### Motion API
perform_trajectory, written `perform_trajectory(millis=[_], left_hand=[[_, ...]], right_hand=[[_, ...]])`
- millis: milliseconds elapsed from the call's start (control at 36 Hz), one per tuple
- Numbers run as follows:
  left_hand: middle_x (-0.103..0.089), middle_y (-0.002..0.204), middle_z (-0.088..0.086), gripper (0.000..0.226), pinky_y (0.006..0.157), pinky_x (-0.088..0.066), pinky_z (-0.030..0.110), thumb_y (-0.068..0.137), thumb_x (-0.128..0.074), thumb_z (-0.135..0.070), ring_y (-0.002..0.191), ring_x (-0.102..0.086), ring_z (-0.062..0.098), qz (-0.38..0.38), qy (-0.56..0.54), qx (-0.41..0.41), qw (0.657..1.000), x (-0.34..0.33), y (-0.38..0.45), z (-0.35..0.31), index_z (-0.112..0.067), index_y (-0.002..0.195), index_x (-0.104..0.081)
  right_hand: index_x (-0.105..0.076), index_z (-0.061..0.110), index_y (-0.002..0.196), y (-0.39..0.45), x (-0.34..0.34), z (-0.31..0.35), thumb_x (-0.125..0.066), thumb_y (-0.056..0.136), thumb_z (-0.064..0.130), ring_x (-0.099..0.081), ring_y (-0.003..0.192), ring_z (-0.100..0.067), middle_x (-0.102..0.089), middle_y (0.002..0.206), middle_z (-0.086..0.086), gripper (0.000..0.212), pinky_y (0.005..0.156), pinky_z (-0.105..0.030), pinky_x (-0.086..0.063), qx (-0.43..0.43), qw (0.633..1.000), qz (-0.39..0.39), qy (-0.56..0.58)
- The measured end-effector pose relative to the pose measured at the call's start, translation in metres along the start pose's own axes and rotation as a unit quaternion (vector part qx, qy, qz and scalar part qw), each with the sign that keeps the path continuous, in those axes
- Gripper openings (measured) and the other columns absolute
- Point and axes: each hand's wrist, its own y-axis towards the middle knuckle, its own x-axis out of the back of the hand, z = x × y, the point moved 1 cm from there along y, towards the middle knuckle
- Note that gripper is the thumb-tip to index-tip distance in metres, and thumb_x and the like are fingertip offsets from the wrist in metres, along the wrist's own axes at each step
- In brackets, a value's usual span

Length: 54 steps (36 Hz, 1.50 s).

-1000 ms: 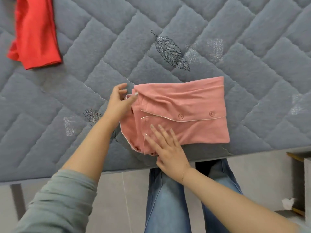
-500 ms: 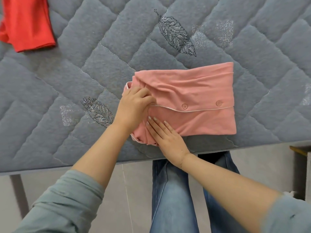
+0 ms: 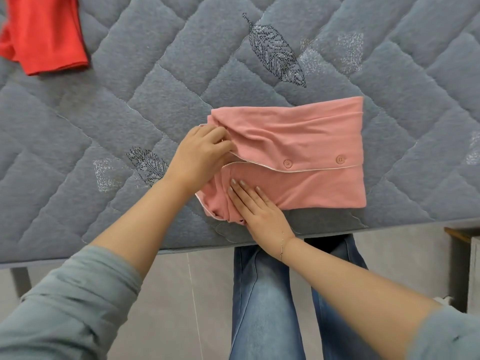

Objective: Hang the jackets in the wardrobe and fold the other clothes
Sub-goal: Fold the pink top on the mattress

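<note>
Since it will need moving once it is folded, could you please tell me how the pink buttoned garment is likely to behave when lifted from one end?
The pink buttoned garment would probably sag and unfold: its soft cloth bunches where the left hand grips it. It looks light, lying thin on the grey quilted mattress. Supporting it underneath seems wiser.
</note>
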Motion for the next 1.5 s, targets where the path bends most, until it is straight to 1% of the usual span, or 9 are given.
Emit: perform_trajectory(millis=[167, 361, 528, 611, 778, 972, 1139, 1306, 1500], left_hand=[[-0.064, 0.079, 0.006, 0.003, 0.067, -0.038, 0.035, 0.082, -0.073, -0.012, 0.071, -0.059, 0.027, 0.022, 0.035, -0.048, 0.998, 0.004, -0.032, -0.017, -0.011, 0.084, -0.075], [-0.061, 0.081, 0.008, 0.024, 0.070, -0.044, 0.043, 0.089, -0.054, -0.021, 0.077, -0.054, 0.031, 0.020, -0.033, 0.126, 0.991, 0.006, -0.026, -0.016, -0.008, 0.076, -0.070], [-0.050, 0.127, 0.005, 0.044, 0.098, -0.030, 0.035, 0.089, -0.064, -0.040, 0.121, -0.043, 0.024, 0.039, -0.089, 0.304, 0.948, -0.006, 0.016, 0.030, -0.021, 0.128, -0.056], [-0.050, 0.131, 0.005, 0.057, 0.107, -0.034, 0.040, 0.086, -0.068, -0.041, 0.125, -0.042, 0.025, 0.139, -0.167, 0.310, 0.926, -0.016, 0.028, 0.043, -0.018, 0.135, -0.050], [-0.060, 0.083, 0.001, 0.034, 0.045, -0.044, 0.022, 0.084, -0.072, -0.041, 0.049, -0.056, 0.011, 0.201, -0.283, 0.403, 0.847, -0.015, 0.041, 0.048, -0.016, 0.103, -0.059], [-0.061, 0.095, 0.014, 0.041, 0.057, -0.035, 0.031, 0.086, -0.071, -0.023, 0.072, -0.051, 0.026, 0.200, -0.446, 0.501, 0.714, 0.007, 0.018, 0.017, -0.006, 0.120, -0.054], [-0.059, 0.109, 0.001, 0.049, 0.049, -0.050, 0.021, 0.093, -0.056, -0.014, 0.063, -0.063, 0.011, 0.114, -0.517, 0.508, 0.679, 0.062, -0.003, -0.045, -0.042, 0.130, -0.040], [-0.061, 0.059, -0.010, 0.038, 0.046, -0.044, 0.013, 0.094, -0.045, -0.006, 0.056, -0.056, 0.003, 0.166, -0.557, 0.412, 0.702, 0.127, 0.005, -0.085, -0.025, 0.070, -0.068], [-0.051, 0.057, 0.002, 0.045, 0.041, -0.048, 0.022, 0.098, -0.044, -0.044, 0.043, -0.055, 0.017, 0.073, -0.644, 0.513, 0.563, 0.096, 0.064, -0.059, -0.015, 0.069, -0.063]], right_hand=[[-0.035, 0.007, 0.144, -0.004, -0.007, 0.001, -0.038, 0.085, 0.004, -0.041, 0.138, -0.027, -0.043, 0.149, -0.010, 0.059, 0.113, -0.045, -0.030, -0.007, 1.000, -0.015, -0.023], [-0.037, 0.015, 0.141, -0.008, -0.011, 0.000, -0.058, 0.083, -0.001, -0.037, 0.135, -0.022, -0.034, 0.144, -0.006, 0.064, 0.119, -0.041, -0.024, 0.034, 0.986, -0.162, -0.026], [-0.027, 0.010, 0.147, 0.012, -0.006, -0.011, -0.082, 0.070, 0.039, -0.025, 0.144, -0.024, -0.027, 0.157, -0.010, 0.100, 0.120, -0.041, -0.014, -0.021, 0.995, -0.094, -0.028], [-0.034, 0.008, 0.148, 0.020, 0.000, -0.010, -0.082, 0.072, 0.024, -0.032, 0.143, -0.024, -0.037, 0.152, -0.011, 0.091, 0.118, -0.042, -0.019, -0.036, 0.996, -0.073, -0.041], [-0.049, 0.000, 0.138, 0.013, 0.018, -0.011, -0.071, 0.074, 0.003, -0.040, 0.138, -0.030, -0.045, 0.146, -0.014, 0.068, 0.115, -0.048, -0.030, -0.026, 0.988, -0.061, 0.136], [-0.049, 0.033, 0.130, -0.013, 0.093, -0.009, -0.052, 0.089, 0.011, -0.054, 0.119, -0.008, -0.058, 0.126, 0.013, 0.047, 0.104, -0.020, -0.039, -0.174, 0.858, -0.061, 0.480], [-0.070, 0.018, 0.110, -0.037, 0.198, -0.025, -0.054, 0.094, 0.008, -0.064, 0.102, 0.000, -0.072, 0.105, 0.010, 0.024, 0.085, -0.014, -0.049, -0.273, 0.704, -0.030, 0.655], [-0.077, 0.028, 0.097, -0.046, 0.268, -0.057, -0.061, 0.084, 0.024, -0.070, 0.098, -0.013, -0.073, 0.108, -0.005, 0.021, 0.072, -0.023, -0.056, -0.281, 0.581, -0.017, 0.763], [-0.068, 0.026, 0.119, 0.009, 0.246, -0.144, -0.063, 0.087, 0.031, -0.068, 0.104, -0.013, -0.070, 0.116, -0.002, 0.032, 0.079, -0.026, -0.057, -0.345, 0.567, 0.011, 0.748]])
